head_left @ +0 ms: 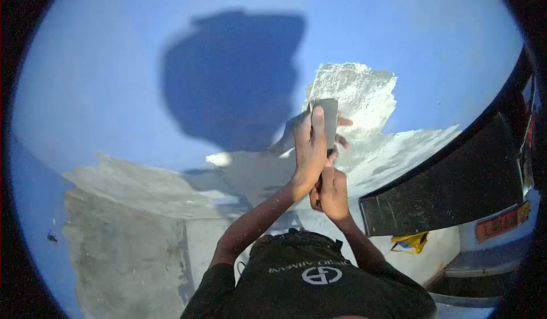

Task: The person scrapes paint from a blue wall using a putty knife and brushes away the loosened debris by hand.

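Note:
My left hand is closed around the flat grey blade of a putty knife, its thumb lying along the face and fingertips showing past the right edge. Just below, my right hand is wrapped round a dark handle, largely hidden by the fingers and my left wrist. Both hands are raised in front of a blue wall. Behind the blade, a rough whitish-grey patch of filler spreads over the paint.
A bare grey strip runs along the lower wall, above a grey surface. At right hangs a large dark panel, with a yellow bag under it and a reddish plate beyond. My shadow falls on the wall.

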Tool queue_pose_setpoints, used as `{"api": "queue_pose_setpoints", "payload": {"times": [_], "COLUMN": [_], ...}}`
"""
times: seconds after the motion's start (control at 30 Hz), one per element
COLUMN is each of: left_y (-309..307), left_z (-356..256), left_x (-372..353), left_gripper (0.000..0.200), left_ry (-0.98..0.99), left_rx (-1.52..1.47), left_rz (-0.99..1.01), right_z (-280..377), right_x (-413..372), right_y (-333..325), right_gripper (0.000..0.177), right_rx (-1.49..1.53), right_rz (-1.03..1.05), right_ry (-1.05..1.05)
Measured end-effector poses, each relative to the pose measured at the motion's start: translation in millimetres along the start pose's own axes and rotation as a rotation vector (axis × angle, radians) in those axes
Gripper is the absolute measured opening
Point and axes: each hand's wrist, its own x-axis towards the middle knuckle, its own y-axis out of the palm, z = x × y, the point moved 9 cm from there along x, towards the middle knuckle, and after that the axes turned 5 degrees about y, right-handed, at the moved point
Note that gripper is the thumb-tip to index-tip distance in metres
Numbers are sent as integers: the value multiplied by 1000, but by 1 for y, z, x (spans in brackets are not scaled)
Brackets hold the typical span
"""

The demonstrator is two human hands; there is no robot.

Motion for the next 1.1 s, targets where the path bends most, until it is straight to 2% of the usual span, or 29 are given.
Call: {"api": "queue_pose_setpoints", "payload": {"times": [0.07, 0.17, 0.23, 0.3, 0.33, 0.37, 0.43, 0.5, 0.53, 0.6, 0.63, 0.67, 0.7, 0.73, 0.83, 0.87, 0.9, 0.93, 0.97, 1.03, 1.07, 1.1], "left_y": [3, 4, 3, 2, 2, 5, 19, 0, -19, -79, -95, -128, -152, -174, -260, -254, -230, -197, -157, -92, -65, -45], "left_z": [2, -15, -1, 1, -19, -32, -63, -45, -19, 67, 91, 131, 151, 156, 133, 93, 51, 15, -14, -39, -40, -38], "left_x": [-8, 0, -15, -10, 1, 8, 21, 6, -8, -40, -66, -91, -127, -158, -210, -196, -173, -150, -126, -87, -74, -52], "left_gripper": [51, 52, 51, 50, 50, 50, 49, 46, 45, 43, 42, 42, 38, 36, 38, 37, 39, 40, 40, 41, 43, 46], "left_ry": [-27, -13, -3, 20, 47, 31, 131, 79, 21, -28, -92, -109, -282, -177, -443, -263, -43, 99, 248, 573, 753, 758], "left_rx": [16, 88, 83, 51, 270, 276, 118, 251, 313, 475, 535, 696, 815, 774, 1020, 1096, 1304, 1513, 1587, 1723, 1786, 1850], "left_rz": [-17, 9, -1, -54, -64, -68, -7, -162, -216, -252, -191, -24, 57, 209, 87, 72, 114, 112, 131, 195, 243, 206], "right_z": [21, 8, 0, 10, 39, 43, 52, 27, -1, -65, -95, -137, -144, -148, -187, -201, -212, -199, -198, -183, -170, -142], "right_x": [4, 5, -7, 0, 1, 5, 21, 14, 9, -7, -24, -31, -49, -62, -81, -83, -86, -77, -68, -42, -31, -22], "right_y": [7, 3, 2, -5, 0, 0, 10, 8, 4, -7, -13, -31, -49, -66, -107, -116, -121, -119, -116, -102, -95, -82], "right_gripper": [60, 58, 55, 54, 52, 52, 49, 44, 42, 42, 50, 47, 45, 43, 40, 41, 41, 42, 42, 38, 38, 35], "right_rx": [30, 75, 58, -70, -360, -354, 190, 116, 115, -96, -37, -250, -397, -547, -621, -712, -804, -929, -926, -958, -962, -893], "right_rz": [65, 55, 69, -25, -57, -56, 83, 138, 165, 292, 333, 296, 270, 244, 303, 362, 424, 419, 428, 445, 459, 459], "right_ry": [-6, 76, 28, -106, -458, -442, -79, 1, 48, 44, 219, 119, 150, 175, 239, 306, 375, 233, 238, 85, 88, 15]}}
